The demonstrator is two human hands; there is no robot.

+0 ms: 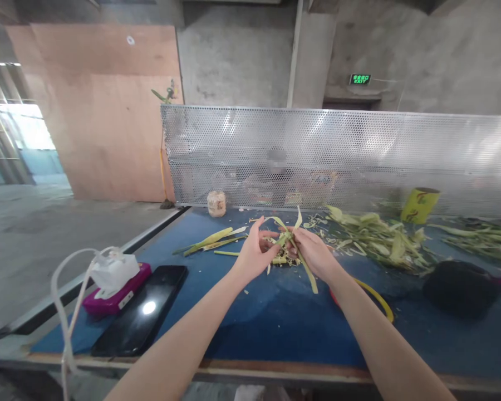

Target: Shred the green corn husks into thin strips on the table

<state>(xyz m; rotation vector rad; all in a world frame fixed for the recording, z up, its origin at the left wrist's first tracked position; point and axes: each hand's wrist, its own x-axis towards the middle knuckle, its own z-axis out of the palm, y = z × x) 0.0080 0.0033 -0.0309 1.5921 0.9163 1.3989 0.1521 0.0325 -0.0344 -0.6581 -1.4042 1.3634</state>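
Observation:
Pale green plant strips, which look like corn husk (309, 277), are crossed together between my two hands above the middle of the blue table. My right hand (315, 253) is closed around the crossing, with one strip hanging below it and another pointing up. My left hand (256, 250) meets the same bundle from the left, its thumb and fingers curled at the green part. The exact grip of the left fingertips is partly hidden. Under the hands lie small husk scraps (292, 257). Left of them are several longer yellow-green husk pieces (211, 239).
A husk pile (379, 239) lies right, near a yellow can (420, 205) and a dark, soft-looking object (461, 289). A black phone (144, 309), a purple tissue box (117, 289) and a white cable (64, 317) are left. A perforated metal screen (242, 133) borders the back, behind a jar (216, 204).

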